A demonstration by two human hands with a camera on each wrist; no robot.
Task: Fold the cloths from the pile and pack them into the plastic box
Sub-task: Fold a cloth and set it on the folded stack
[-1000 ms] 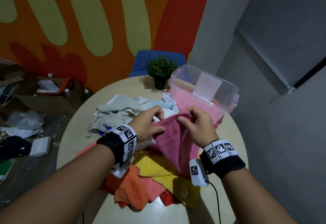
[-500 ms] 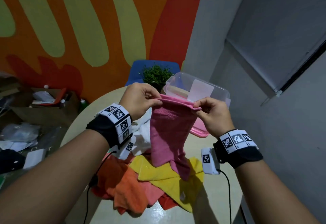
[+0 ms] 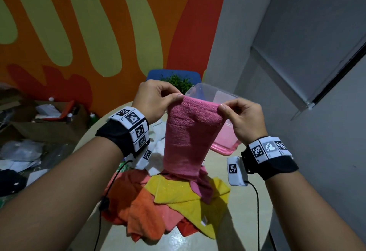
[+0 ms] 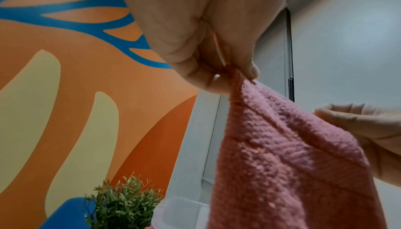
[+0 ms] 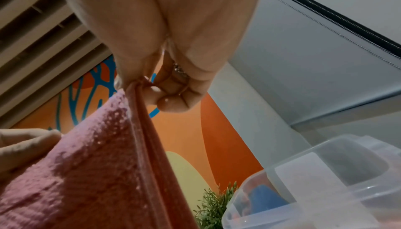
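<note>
I hold both forearms raised in front of me, wrists bent so the backs of my hands face me, each with a marker band strapped round the wrist. My left hand (image 3: 153, 97) pinches one top corner of the pink cloth (image 3: 190, 132) between thumb and forefinger, the other fingers curled in behind. My right hand (image 3: 242, 119) pinches the opposite top corner the same way; the right wrist view shows my thumb pressed against the hemmed edge with the remaining fingers tucked under. The top edge runs nearly taut between my two hands, which sit close together at about the same height, the left a little higher.

The cloth hangs straight down from my fingers, narrowing as it falls, and its lower end trails onto the pile of cloths (image 3: 178, 201) below my hands, where yellow, orange, red and salmon pieces overlap on the round table (image 3: 237, 231). More pale cloths lie under my left wrist.

The plastic box (image 3: 221, 100) stands just beyond my right hand, clear-walled with a pink base showing below my right palm. A small green plant (image 3: 178, 82) sits past my left fingertips, beside the box, with a blue chair (image 3: 156, 73) behind it.
</note>
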